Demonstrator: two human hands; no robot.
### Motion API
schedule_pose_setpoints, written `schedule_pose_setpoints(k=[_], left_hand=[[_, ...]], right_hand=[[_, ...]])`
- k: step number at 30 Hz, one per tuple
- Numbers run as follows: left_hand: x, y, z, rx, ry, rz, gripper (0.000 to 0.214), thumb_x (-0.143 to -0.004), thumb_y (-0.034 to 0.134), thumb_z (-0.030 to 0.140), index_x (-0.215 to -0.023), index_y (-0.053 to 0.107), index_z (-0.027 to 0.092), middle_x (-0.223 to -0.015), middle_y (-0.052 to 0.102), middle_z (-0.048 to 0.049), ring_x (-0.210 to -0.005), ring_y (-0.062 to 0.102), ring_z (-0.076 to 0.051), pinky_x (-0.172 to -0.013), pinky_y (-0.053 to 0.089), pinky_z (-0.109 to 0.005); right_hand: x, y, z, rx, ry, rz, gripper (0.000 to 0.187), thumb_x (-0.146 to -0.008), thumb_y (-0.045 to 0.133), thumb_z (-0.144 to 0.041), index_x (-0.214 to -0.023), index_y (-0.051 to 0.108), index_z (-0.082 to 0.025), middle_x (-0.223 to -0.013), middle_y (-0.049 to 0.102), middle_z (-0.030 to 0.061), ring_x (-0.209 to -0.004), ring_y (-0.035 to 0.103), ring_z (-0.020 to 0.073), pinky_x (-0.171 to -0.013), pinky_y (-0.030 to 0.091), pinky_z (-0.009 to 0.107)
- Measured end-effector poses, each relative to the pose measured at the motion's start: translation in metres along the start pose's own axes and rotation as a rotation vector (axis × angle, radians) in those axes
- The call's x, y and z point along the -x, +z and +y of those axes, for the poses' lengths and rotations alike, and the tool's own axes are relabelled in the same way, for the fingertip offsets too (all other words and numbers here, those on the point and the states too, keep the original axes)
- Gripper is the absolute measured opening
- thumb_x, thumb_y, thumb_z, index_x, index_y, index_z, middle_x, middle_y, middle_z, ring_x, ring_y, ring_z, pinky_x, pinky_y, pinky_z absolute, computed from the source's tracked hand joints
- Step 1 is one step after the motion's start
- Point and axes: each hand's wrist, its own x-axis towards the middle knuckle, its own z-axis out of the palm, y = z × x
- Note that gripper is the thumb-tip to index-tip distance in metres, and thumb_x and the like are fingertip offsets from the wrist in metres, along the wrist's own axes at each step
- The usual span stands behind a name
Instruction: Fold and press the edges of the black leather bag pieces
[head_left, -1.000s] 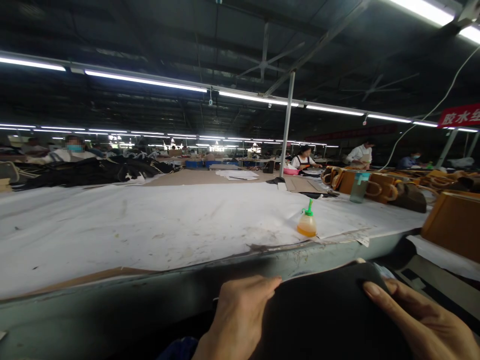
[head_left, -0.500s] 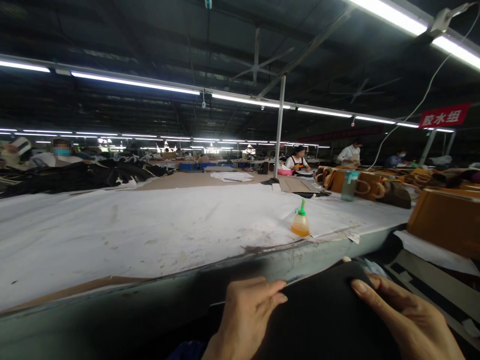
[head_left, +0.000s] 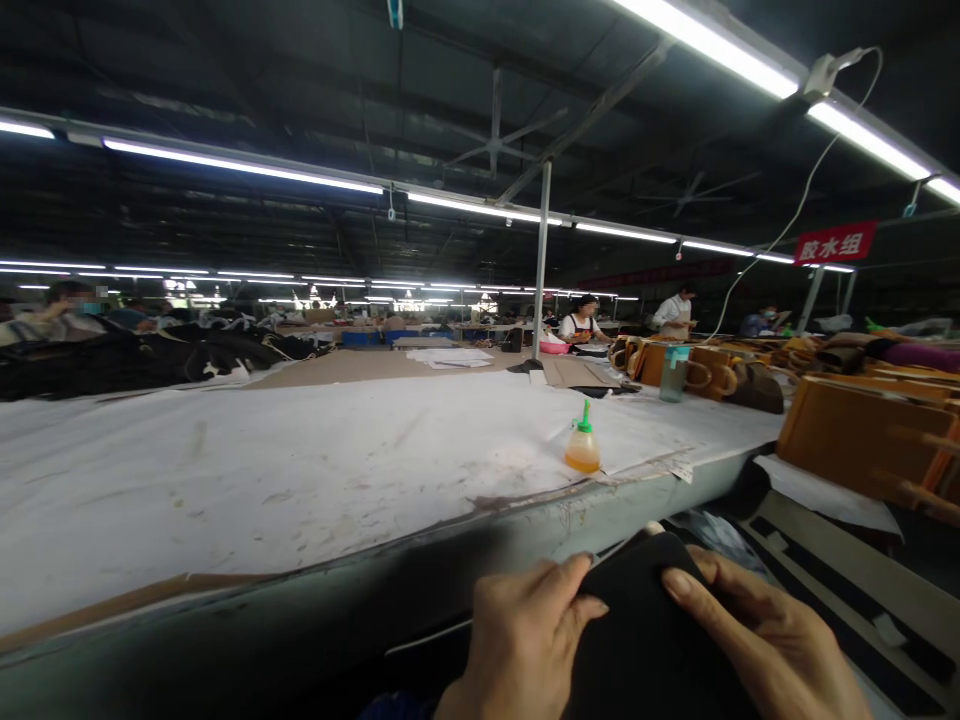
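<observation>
A black sheet of smooth material (head_left: 646,625), perhaps leather, is held up between my hands in front of the table edge. My left hand (head_left: 529,625) pinches its left edge between thumb and fingers. On the upper right, my right hand (head_left: 765,625) grips it, thumb on the face and fingers behind. A small pale tip shows at the sheet's top edge; I cannot make out what it is. The sheet's lower part runs out of view. Beyond the edge stands a squeeze bottle (head_left: 583,447) with a green nozzle and amber liquid.
A white-covered table (head_left: 300,450) stretches ahead. At right are tan bag pieces (head_left: 855,440) and a teal-lidded water bottle (head_left: 674,375). Black material (head_left: 172,350) is heaped at far left. A metal post (head_left: 541,260) rises from the table. Several people work farther back; a blurred hand shows at the right edge.
The view has swung slightly to the right. My hands have come closer together on the black sheet, with my left hand shifted rightward and my right hand leftward in the picture.
</observation>
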Motion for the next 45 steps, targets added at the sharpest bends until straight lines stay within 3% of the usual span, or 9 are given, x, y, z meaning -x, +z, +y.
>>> schedule_pose_setpoints(k=[4,7,12,18,23,27,33,36,45], left_hand=[[0.002,0.005,-0.005,-0.01,0.069,0.084,0.036,-0.097,0.056,0.033,-0.098,0.075,0.003,-0.064,0.073,-0.0107,-0.049,0.068,-0.019,-0.049,0.057,-0.025],[0.007,-0.002,-0.007,0.147,-0.073,-0.018,0.021,-0.088,0.069,0.021,-0.106,0.075,0.011,-0.079,0.079,-0.0082,-0.062,0.074,-0.018,-0.063,0.061,-0.021],[0.015,-0.011,-0.004,0.087,-0.404,-0.096,0.04,-0.074,0.073,0.004,-0.109,0.07,0.022,-0.072,0.076,0.0029,-0.065,0.073,-0.015,-0.066,0.058,-0.016],[0.018,-0.008,-0.003,0.102,-0.457,-0.171,0.022,-0.081,0.067,0.008,-0.099,0.073,0.02,-0.08,0.078,-0.0018,-0.071,0.073,-0.017,-0.07,0.058,-0.02],[0.023,-0.017,0.005,0.089,-0.5,-0.113,0.02,-0.08,0.073,0.019,-0.097,0.08,0.027,-0.09,0.079,-0.0045,-0.082,0.075,-0.021,-0.072,0.06,-0.022],[0.02,-0.023,0.006,0.103,-0.457,-0.193,0.011,-0.078,0.075,0.018,-0.086,0.081,0.024,-0.075,0.077,-0.0032,-0.075,0.073,-0.02,-0.064,0.056,-0.019],[0.013,-0.01,0.004,0.076,-0.462,-0.253,0.02,-0.087,0.062,0.021,-0.103,0.074,0.024,-0.073,0.076,-0.0009,-0.064,0.069,-0.017,-0.061,0.052,-0.022],[0.016,-0.004,0.007,-0.029,-0.431,-0.208,0.018,-0.092,0.054,0.024,-0.092,0.072,0.023,-0.068,0.071,-0.0009,-0.062,0.068,-0.017,-0.055,0.048,-0.021],[0.018,-0.006,-0.003,0.079,-0.014,-0.127,0.02,-0.093,0.051,0.013,-0.078,0.064,0.018,-0.054,0.051,0.0045,-0.042,0.047,-0.008,-0.045,0.035,-0.021]], right_hand=[[-0.006,-0.009,0.01,0.119,-0.048,-0.108,0.035,-0.069,0.078,-0.054,-0.065,0.063,-0.022,-0.07,0.061,0.0,-0.063,0.057,0.0166,-0.053,0.049,0.021],[-0.006,-0.012,0.012,0.168,-0.122,-0.108,0.033,-0.071,0.077,-0.051,-0.065,0.061,-0.023,-0.071,0.061,-0.0005,-0.065,0.058,0.0163,-0.053,0.049,0.019],[-0.004,-0.009,0.01,0.216,-0.277,-0.065,0.026,-0.073,0.076,-0.045,-0.066,0.065,-0.023,-0.073,0.066,0.0007,-0.065,0.062,0.0177,-0.055,0.052,0.019],[-0.005,-0.006,0.005,0.344,-0.594,0.036,0.022,-0.078,0.073,-0.044,-0.067,0.069,-0.025,-0.083,0.073,0.0018,-0.073,0.07,0.0188,-0.062,0.055,0.017],[-0.007,-0.008,0.008,0.222,-0.436,-0.062,0.024,-0.08,0.071,-0.045,-0.066,0.069,-0.025,-0.072,0.069,0.0008,-0.061,0.067,0.0169,-0.051,0.055,0.017],[-0.009,-0.007,0.011,0.17,-0.349,-0.123,0.024,-0.078,0.074,-0.044,-0.066,0.067,-0.024,-0.068,0.067,0.0,-0.058,0.066,0.0171,-0.049,0.055,0.018],[-0.001,0.002,0.001,0.317,-0.696,0.029,0.016,-0.083,0.07,-0.035,-0.07,0.069,-0.025,-0.082,0.074,0.0002,-0.066,0.071,0.0154,-0.058,0.055,0.013],[0.006,0.004,0.0,0.339,-0.783,0.061,0.012,-0.084,0.071,-0.034,-0.074,0.07,-0.026,-0.083,0.074,-0.0012,-0.068,0.072,0.0138,-0.062,0.055,0.011],[0.012,-0.008,-0.001,0.228,-0.648,-0.011,0.018,-0.087,0.068,-0.033,-0.071,0.065,-0.026,-0.09,0.073,-0.0009,-0.082,0.072,0.0136,-0.07,0.055,0.012]])
